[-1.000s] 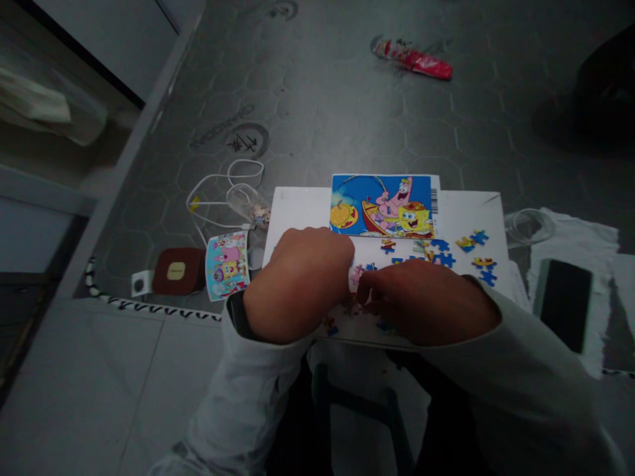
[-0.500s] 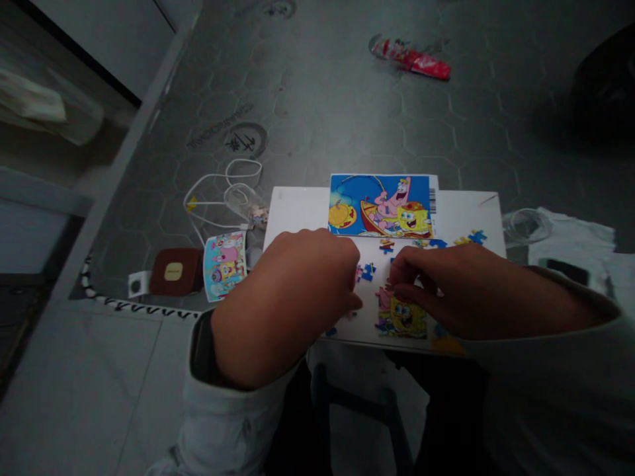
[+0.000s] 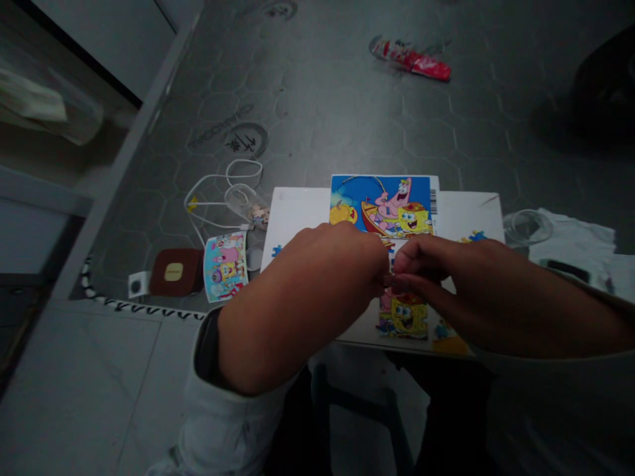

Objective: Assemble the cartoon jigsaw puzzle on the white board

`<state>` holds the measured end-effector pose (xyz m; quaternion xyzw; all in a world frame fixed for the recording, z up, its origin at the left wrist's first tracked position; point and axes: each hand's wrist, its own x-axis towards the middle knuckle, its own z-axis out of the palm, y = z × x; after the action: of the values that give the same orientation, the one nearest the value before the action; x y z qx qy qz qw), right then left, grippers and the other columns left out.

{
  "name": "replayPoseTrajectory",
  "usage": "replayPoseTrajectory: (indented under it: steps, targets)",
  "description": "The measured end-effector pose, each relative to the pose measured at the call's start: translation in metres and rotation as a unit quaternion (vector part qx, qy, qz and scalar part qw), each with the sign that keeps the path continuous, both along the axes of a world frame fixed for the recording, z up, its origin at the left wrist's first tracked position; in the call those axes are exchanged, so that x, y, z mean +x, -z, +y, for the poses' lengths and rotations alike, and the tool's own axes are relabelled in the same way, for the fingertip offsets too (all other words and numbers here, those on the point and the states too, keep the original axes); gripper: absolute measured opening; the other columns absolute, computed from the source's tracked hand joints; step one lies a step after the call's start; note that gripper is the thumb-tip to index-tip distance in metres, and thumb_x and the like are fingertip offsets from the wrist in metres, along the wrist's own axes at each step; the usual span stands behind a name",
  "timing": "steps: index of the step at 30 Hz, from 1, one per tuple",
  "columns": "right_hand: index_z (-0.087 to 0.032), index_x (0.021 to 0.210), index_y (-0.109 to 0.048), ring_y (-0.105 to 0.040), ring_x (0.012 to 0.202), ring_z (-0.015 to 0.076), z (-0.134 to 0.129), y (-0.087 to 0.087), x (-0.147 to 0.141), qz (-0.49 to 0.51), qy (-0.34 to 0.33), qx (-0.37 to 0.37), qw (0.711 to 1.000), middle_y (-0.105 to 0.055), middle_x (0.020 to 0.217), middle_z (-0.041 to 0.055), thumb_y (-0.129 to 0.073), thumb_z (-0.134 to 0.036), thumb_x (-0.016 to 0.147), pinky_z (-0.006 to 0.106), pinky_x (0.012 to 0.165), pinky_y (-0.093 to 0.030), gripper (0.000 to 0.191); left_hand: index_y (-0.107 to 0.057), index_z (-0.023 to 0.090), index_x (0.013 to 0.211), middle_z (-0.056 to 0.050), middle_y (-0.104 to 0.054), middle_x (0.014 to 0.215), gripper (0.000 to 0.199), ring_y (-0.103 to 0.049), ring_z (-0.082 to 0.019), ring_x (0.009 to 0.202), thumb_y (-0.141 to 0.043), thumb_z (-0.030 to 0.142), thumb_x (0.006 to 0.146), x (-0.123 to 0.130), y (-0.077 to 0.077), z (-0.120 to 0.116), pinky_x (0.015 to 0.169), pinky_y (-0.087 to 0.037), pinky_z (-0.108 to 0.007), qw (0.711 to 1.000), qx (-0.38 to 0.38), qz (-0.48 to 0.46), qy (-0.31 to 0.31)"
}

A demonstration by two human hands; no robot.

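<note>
Half-curled hands (image 3: pixel 337 277), any hold hidden, meet by the SpongeBob puzzle (image 3: pixel 409 317) and barcoded picture card (image 3: pixel 391 205); floor lettering (image 3: pixel 223 125) is blurred.

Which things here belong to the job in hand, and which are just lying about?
Belonging:
left hand
right hand
joined puzzle section
loose puzzle pieces
white surface
probably the picture card

Apparently just lying about:
red packet
brown box
phone
</note>
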<state>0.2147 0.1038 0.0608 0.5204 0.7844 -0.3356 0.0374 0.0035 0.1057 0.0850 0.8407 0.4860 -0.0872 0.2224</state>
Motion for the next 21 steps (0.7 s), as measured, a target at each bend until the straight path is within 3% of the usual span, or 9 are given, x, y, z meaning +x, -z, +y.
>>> replayPoseTrajectory:
  steps: [10,16,21]
  targets:
    - [-0.029,0.1,-0.077,-0.078,0.074,0.0216,0.004,0.007,0.004,-0.017,-0.031,0.008,0.999,-0.084,0.086,0.0007,-0.07,-0.03,0.098,0.031,0.062,-0.047,0.008,-0.09,0.029,0.111,-0.007,-0.088,0.105,0.027,-0.081,-0.027,0.098,-0.067,0.02,0.102,-0.008,-0.001,-0.001,0.089,-0.058,-0.038,1.0,0.002,0.014,-0.012]
    - [-0.03,0.096,-0.079,-0.079,0.079,0.0225,0.002,0.006,0.0,-0.042,-0.024,-0.003,0.999,-0.086,0.091,0.0,-0.071,-0.034,0.098,0.033,0.065,-0.05,0.009,-0.089,0.028,0.109,-0.006,-0.087,0.102,0.026,-0.081,-0.027,0.091,-0.063,0.03,0.108,-0.006,-0.002,0.0,0.081,-0.055,-0.038,1.0,0.022,-0.003,-0.014]
    - [-0.037,0.106,-0.085,-0.08,0.084,0.0254,0.004,0.002,-0.009,-0.15,-0.04,-0.055,0.986,-0.088,0.099,0.0001,-0.074,-0.037,0.098,0.038,0.073,-0.053,0.014,-0.088,0.027,0.103,-0.006,-0.086,0.092,0.023,-0.077,-0.026,0.077,-0.065,0.03,0.106,-0.004,-0.002,-0.002,0.068,-0.046,-0.036,0.999,-0.018,0.045,0.007]
